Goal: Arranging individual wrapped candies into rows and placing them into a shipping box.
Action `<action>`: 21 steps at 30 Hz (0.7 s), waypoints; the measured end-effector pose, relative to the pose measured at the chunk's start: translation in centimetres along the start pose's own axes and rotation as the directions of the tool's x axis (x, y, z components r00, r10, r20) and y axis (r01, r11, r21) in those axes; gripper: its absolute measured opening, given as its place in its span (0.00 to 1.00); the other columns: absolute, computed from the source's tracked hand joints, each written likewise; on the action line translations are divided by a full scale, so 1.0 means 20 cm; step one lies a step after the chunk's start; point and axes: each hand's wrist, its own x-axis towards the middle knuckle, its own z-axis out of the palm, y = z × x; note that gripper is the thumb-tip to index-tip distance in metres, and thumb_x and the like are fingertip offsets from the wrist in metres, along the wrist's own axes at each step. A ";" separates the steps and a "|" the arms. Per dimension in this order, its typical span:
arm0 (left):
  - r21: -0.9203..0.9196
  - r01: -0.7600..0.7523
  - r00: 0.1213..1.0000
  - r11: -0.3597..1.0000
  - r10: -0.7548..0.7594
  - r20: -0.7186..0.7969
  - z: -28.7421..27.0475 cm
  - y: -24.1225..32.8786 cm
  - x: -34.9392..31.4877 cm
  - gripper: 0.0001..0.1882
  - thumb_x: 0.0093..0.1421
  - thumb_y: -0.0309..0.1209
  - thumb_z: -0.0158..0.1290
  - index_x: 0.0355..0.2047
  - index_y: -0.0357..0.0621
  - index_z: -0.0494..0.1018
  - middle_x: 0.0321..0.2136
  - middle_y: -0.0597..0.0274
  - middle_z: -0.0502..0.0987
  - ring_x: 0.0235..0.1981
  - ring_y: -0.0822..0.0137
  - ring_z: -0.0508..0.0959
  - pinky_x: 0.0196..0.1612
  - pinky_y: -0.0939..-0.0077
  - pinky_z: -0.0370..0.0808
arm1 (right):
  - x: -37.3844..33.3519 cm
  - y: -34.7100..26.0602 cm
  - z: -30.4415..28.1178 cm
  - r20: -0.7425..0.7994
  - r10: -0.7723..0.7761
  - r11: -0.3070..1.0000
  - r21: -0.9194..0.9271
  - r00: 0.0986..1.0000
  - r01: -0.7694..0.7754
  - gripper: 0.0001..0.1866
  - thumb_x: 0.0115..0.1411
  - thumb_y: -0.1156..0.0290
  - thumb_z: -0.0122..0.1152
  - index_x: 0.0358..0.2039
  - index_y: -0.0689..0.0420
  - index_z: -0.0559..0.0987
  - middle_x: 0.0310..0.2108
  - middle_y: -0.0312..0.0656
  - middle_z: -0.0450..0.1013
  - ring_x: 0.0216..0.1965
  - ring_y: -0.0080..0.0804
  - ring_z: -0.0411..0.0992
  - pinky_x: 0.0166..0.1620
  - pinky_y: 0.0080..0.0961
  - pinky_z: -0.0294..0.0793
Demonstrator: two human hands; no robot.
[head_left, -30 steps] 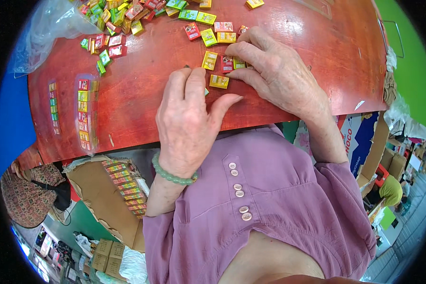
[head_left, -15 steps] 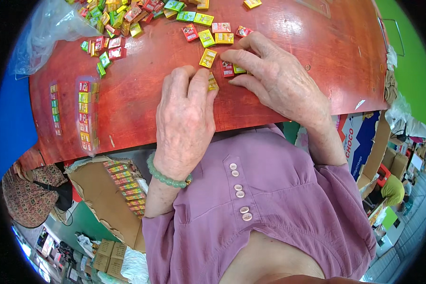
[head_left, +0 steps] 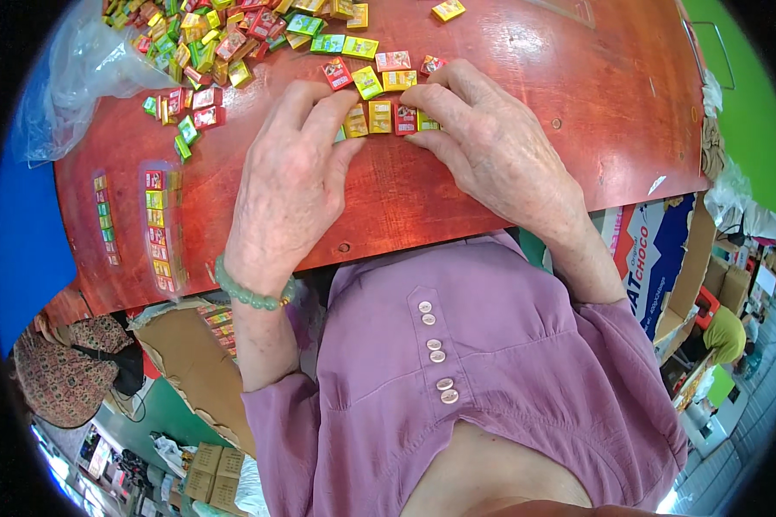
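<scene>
A short row of small candy-sized boxes lies on the red table between my two hands. In its middle are a yellow box (head_left: 380, 117) and a red box (head_left: 405, 119), side by side. My left hand (head_left: 295, 177) has its fingers and thumb closed around the left end, where a yellow box (head_left: 356, 121) and a bit of green show. At the right end, the curled fingers and thumb of my right hand (head_left: 502, 146) grip a yellow-green box (head_left: 427, 122), partly hidden. Just beyond the row lie loose red, yellow and pink boxes (head_left: 367, 83).
A heap of similar boxes (head_left: 207, 39) and a clear plastic bag (head_left: 82, 90) occupy the far left. Nearer stand a wrapped row of boxes (head_left: 156, 228) and a narrower row (head_left: 105, 220). An open carton (head_left: 185, 353) sits below the table's front edge (head_left: 345, 258).
My left hand has moved left and slightly away from me, to the row's left end. Yellow boxes now stand lined up beside the red one. My right hand has barely shifted.
</scene>
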 end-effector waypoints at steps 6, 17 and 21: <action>0.066 -0.070 0.997 0.995 0.067 0.042 0.01 0.01 0.04 0.20 0.52 0.22 0.65 0.46 0.36 0.75 0.42 0.51 0.74 0.43 0.49 0.78 0.44 0.58 0.78 | 0.03 0.02 -0.02 0.052 0.009 1.000 0.006 0.999 -0.010 0.18 0.58 0.73 0.68 0.49 0.59 0.78 0.43 0.46 0.71 0.44 0.47 0.76 0.47 0.39 0.77; 0.060 0.011 0.998 0.998 -0.007 -0.068 0.12 0.12 -0.05 0.20 0.52 0.26 0.67 0.45 0.38 0.77 0.40 0.54 0.73 0.40 0.51 0.77 0.41 0.59 0.77 | 0.02 0.13 -0.15 0.193 -0.068 0.980 0.199 0.979 0.029 0.19 0.52 0.75 0.72 0.46 0.60 0.80 0.45 0.44 0.73 0.44 0.44 0.77 0.45 0.37 0.78; 0.072 -0.012 0.994 0.997 0.019 -0.105 0.13 0.13 -0.06 0.20 0.52 0.26 0.67 0.46 0.37 0.78 0.39 0.53 0.73 0.38 0.52 0.76 0.40 0.59 0.77 | 0.02 0.14 -0.17 0.277 -0.039 0.985 0.172 0.960 -0.010 0.17 0.54 0.75 0.71 0.44 0.61 0.79 0.43 0.44 0.73 0.44 0.45 0.77 0.45 0.37 0.78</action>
